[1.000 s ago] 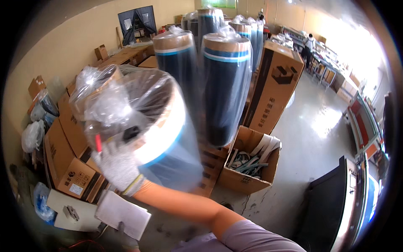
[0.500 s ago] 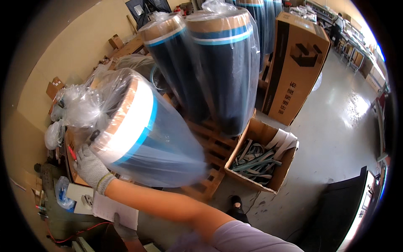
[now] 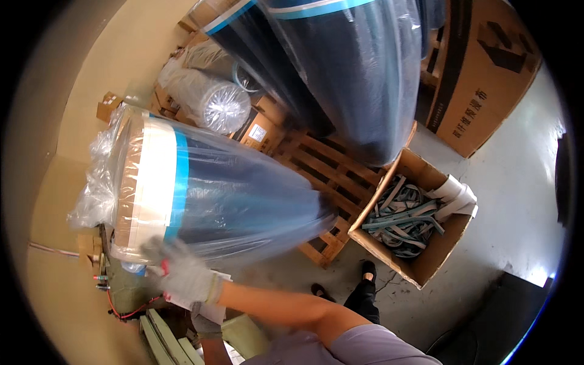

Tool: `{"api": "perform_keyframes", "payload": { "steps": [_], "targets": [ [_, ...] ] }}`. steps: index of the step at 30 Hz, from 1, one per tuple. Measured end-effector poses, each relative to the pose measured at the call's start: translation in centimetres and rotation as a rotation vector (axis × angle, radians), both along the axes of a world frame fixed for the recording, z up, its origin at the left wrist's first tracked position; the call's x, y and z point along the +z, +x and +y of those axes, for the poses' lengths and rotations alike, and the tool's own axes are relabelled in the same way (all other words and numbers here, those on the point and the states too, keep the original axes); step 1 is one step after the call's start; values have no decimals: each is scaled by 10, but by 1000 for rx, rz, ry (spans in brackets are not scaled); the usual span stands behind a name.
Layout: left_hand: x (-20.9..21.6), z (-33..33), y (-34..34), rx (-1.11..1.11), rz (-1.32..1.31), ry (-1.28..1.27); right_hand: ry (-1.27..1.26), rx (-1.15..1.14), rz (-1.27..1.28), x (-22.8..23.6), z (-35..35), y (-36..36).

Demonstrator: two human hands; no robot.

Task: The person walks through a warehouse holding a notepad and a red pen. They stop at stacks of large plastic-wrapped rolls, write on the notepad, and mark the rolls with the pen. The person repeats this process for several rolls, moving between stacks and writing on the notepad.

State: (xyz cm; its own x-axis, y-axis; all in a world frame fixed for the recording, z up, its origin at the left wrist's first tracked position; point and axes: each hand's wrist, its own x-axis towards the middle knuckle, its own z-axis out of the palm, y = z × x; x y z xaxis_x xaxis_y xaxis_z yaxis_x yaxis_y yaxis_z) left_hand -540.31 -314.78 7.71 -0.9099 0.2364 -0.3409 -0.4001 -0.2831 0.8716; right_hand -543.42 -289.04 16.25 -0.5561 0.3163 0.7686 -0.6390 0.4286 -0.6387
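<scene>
A large dark roll (image 3: 243, 188) in clear plastic film stands in front of me, with bunched film (image 3: 94, 191) at its top end. Brown, white and light blue bands ring that end. My right hand (image 3: 188, 277), in a grey knit glove and blurred, is by the lower edge of the bands; I cannot tell if it touches the film. Closed in it is a slim red pen-like thing (image 3: 164, 266), only partly showing. Lower down, my gloved left hand (image 3: 205, 322) grips a pale sheet of paper (image 3: 214, 311), mostly hidden behind my right hand.
More wrapped rolls (image 3: 353, 79) stand on a wooden pallet (image 3: 331, 173). To the right are an open carton (image 3: 420, 267) of cut strips and a tall brown carton (image 3: 486, 79). A film-wrapped bundle (image 3: 213, 100) lies behind. A red cord (image 3: 128, 316) runs at lower left.
My view has swung down and left, so the rolls and cartons shift in the picture. My right hand has left the roll's top end and come nearer my left hand.
</scene>
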Motion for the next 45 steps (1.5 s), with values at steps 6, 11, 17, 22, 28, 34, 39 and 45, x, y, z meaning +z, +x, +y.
{"api": "perform_keyframes", "payload": {
  "steps": [6, 11, 17, 22, 28, 34, 39, 45],
  "targets": [
    [22, 68, 9, 133, 47, -108, -117, -171, -174, -58, 47, 9],
    [29, 73, 6, 153, 11, -139, -212, -152, -287, -78, 76, 14],
    [23, 64, -1, 186, -9, -171, -359, -257, -324, -94, 88, 3],
    [17, 61, 3, 124, 92, -130, -397, -365, -243, -102, 90, 0],
    [26, 88, 17, 92, 145, 102, -355, -413, -347, -104, 91, -3],
    [49, 56, 50, 241, 274, -32, -274, -469, -30, -14, 77, 6],
    [59, 43, 69, 207, 103, -27, 80, -408, 327, 81, 63, -6],
    [86, 26, 83, 89, 83, 110, 398, -522, 151, 117, 52, -45]
  ]
}}
